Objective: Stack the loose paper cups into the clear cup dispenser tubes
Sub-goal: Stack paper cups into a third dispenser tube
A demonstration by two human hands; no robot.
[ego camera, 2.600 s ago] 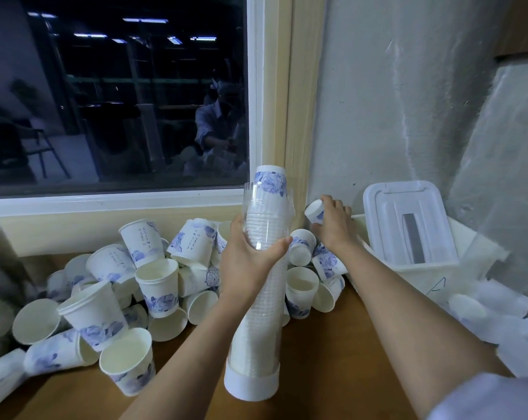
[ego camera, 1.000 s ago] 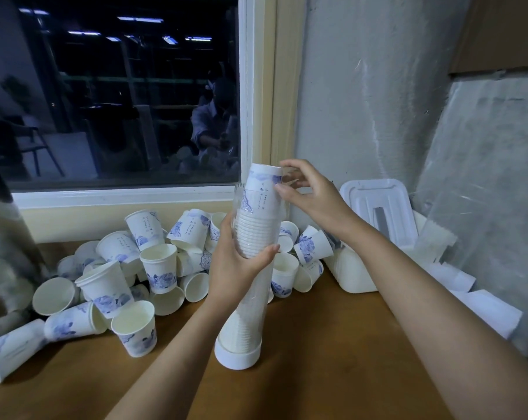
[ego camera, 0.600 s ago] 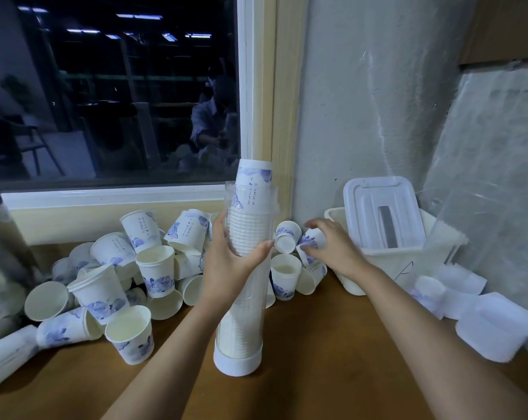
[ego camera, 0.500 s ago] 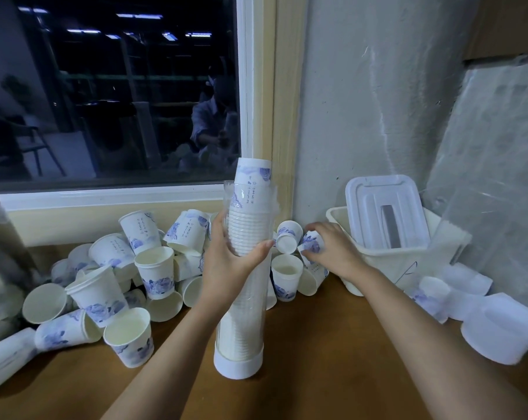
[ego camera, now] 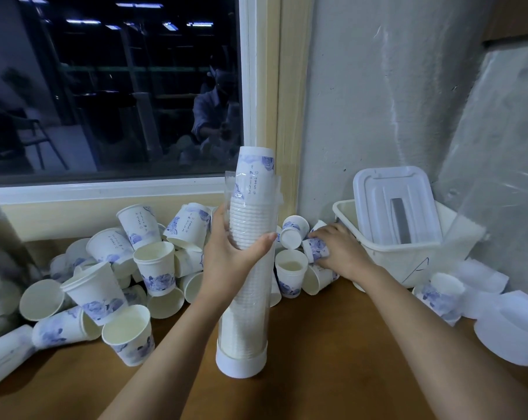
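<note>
Loose cups (ego camera: 153, 262) lie heaped on the table (ego camera: 317, 365) at far left, under the window (ego camera: 120, 86). The left hand (ego camera: 229, 256) grasps the upright tube (ego camera: 250, 301) at mid-height. The tube's white base stands on the table, and its stack (ego camera: 255, 177) pokes out of the top. The right hand (ego camera: 340, 250) grasps a tipped cup (ego camera: 315, 248) just beside the bin (ego camera: 408, 262).

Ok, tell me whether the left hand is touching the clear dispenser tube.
Touching. The head view shows the left hand wrapped round the clear dispenser tube, its thumb pressed flat against the tube's wall with no gap.
</note>
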